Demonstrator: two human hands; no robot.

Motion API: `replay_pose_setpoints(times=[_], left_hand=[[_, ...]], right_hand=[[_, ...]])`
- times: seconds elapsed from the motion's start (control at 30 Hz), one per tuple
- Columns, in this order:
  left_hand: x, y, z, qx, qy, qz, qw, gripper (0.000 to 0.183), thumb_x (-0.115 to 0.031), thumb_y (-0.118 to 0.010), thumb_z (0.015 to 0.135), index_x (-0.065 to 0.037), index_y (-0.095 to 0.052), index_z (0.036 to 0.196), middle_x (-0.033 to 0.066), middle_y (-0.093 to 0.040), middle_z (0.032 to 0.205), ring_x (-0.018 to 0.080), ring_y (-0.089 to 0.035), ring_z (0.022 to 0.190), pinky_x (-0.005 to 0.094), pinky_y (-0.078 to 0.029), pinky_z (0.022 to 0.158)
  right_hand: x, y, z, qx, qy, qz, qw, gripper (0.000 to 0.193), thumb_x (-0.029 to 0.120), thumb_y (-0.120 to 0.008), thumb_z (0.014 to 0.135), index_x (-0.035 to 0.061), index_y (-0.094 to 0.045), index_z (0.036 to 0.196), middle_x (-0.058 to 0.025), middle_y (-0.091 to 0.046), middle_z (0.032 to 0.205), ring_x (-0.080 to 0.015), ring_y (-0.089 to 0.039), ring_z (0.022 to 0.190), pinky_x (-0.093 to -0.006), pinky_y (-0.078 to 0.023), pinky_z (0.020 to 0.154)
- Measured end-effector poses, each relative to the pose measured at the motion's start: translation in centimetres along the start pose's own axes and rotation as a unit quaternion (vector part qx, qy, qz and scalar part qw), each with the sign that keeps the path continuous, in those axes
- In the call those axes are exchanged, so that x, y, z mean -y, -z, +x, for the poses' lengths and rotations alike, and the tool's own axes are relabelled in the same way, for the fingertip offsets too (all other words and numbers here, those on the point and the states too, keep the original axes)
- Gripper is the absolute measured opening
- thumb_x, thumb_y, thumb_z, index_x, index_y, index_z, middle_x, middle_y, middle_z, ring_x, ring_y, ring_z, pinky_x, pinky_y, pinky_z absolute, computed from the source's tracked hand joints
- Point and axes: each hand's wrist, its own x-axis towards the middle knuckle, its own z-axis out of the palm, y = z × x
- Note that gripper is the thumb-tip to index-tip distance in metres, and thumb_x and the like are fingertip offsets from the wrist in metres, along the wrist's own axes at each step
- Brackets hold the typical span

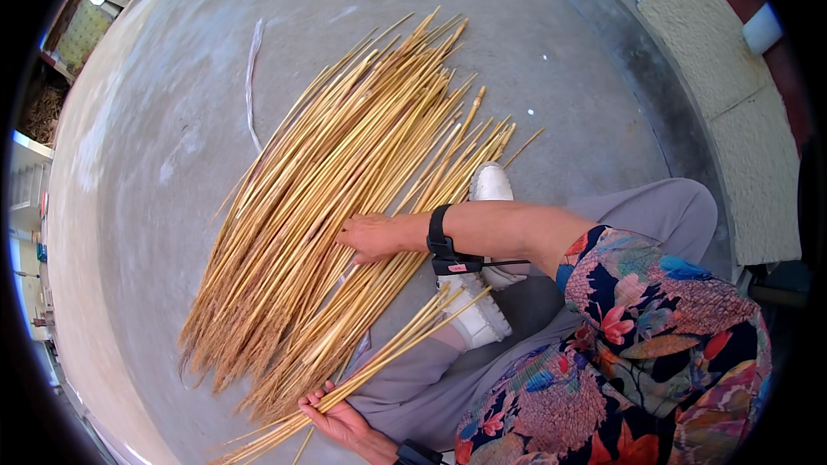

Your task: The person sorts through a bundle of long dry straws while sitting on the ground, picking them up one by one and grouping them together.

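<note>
We see a wide pile of long, dry yellow stalks (345, 151) across the centre of the frame, slanting from upper right to lower left, where the ends spread into feathery brown seed heads (228, 327). A narrower band along its lower right side lies partly parted from the main mass.

As far as we can judge, the work is at an early stage: only a thin bunch of stalks (403, 343) is held apart, at the lower centre, while the great bulk is left on the floor, loose and untied.

That bunch lies across the palm of the left hand (340, 424), at the bottom of the frame, with the fingers curled around it; its bare ends reach up and right beyond the grip, its other ends down and left. The right hand (376, 237), near the centre, rests on the pile with fingers bent down; we cannot tell whether they clasp any stalks.

Around these we find a black wrist strap (439, 232), white shoes (491, 181), grey trousers (405, 387) and a flowered shirt (603, 344) at right. A pale strip (251, 77) lies upper left on grey concrete floor (164, 146).
</note>
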Motion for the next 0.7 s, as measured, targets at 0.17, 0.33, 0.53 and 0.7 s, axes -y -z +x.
replay_pose_setpoints(times=[0.17, 0.33, 0.53, 0.7], left_hand=[[0.1, 0.1, 0.2, -0.027, 0.011, 0.012, 1.0, 0.016, -0.023, -0.045, 0.093, -0.008, -0.048, 0.091, 0.0014, -0.045, 0.078, 0.0142, -0.047, 0.076, 0.0387, -0.042, 0.083], [0.1, 0.5, 0.4, -0.02, 0.015, -0.007, 1.0, 0.015, -0.022, -0.045, 0.093, -0.008, -0.048, 0.091, 0.0019, -0.046, 0.077, 0.0148, -0.047, 0.076, 0.0387, -0.042, 0.083], [0.0, 1.0, 0.6, 0.016, 0.034, -0.036, 0.999, 0.016, -0.02, -0.043, 0.094, -0.006, -0.049, 0.089, 0.0042, -0.05, 0.078, 0.0169, -0.05, 0.079, 0.0409, -0.043, 0.086], [0.0, 1.0, 0.6, 0.006, 0.035, -0.032, 0.999, 0.015, -0.02, -0.044, 0.093, -0.006, -0.049, 0.089, 0.0047, -0.05, 0.079, 0.017, -0.05, 0.08, 0.0408, -0.044, 0.087]], right_hand=[[0.5, -0.4, -0.6, 0.035, -0.009, -0.058, 0.998, 0.033, 0.02, -0.059, 0.074, 0.0045, -0.055, 0.103, -0.0131, -0.054, 0.101, -0.029, -0.051, 0.101, -0.039, -0.042, 0.085], [1.3, -0.8, -2.7, -0.01, 0.079, -0.138, 0.987, 0.018, 0.014, -0.056, 0.074, 0.0059, -0.058, 0.09, -0.0084, -0.056, 0.089, -0.0253, -0.054, 0.093, -0.0373, -0.043, 0.077], [1.7, -0.8, -5.2, 0.001, 0.144, -0.151, 0.978, 0.014, 0.012, -0.054, 0.075, 0.0054, -0.063, 0.083, -0.0097, -0.057, 0.09, -0.0262, -0.055, 0.088, -0.0397, -0.045, 0.072], [1.6, -1.9, -5.6, 0.03, 0.132, -0.145, 0.98, 0.014, 0.01, -0.056, 0.07, 0.0041, -0.063, 0.08, -0.0116, -0.058, 0.091, -0.028, -0.056, 0.09, -0.0408, -0.048, 0.07]])
